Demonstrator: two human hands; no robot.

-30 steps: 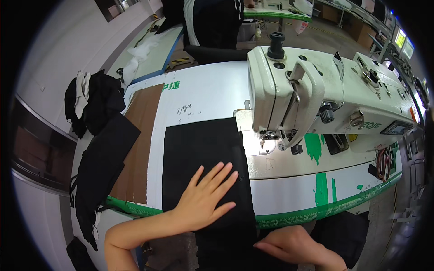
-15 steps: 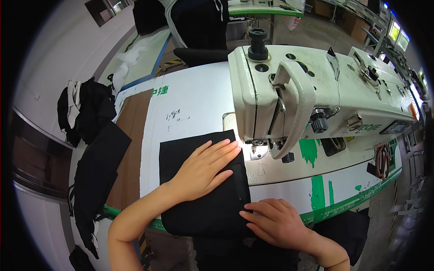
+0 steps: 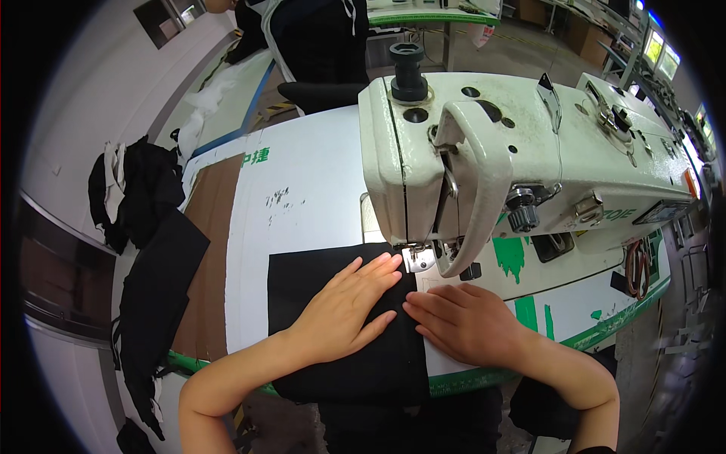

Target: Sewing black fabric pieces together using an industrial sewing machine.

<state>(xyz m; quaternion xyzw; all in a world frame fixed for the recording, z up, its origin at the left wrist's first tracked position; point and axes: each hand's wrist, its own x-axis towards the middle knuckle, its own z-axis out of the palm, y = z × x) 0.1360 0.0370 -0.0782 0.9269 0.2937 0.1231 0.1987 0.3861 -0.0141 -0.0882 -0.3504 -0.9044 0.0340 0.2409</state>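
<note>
- Black cloth: lower centre of frame, under left hand.
- Left hand: palm flat, fingers extended.
- Right hand: fingers straight, unclenched, tips at cloth's right edge.

A wide fisheye view was recorded in moderately bright indoor light. Concentrated glare whitened the needle plate beneath the sewing machine, whose glossy casing carried highlights. A pale sheen lay across the tabletop, while the black cloth yielded little surface detail. The windows were overexposed at upper right. Straight edges bowed toward a blackened rim; the far-right background appeared smeared.
</note>
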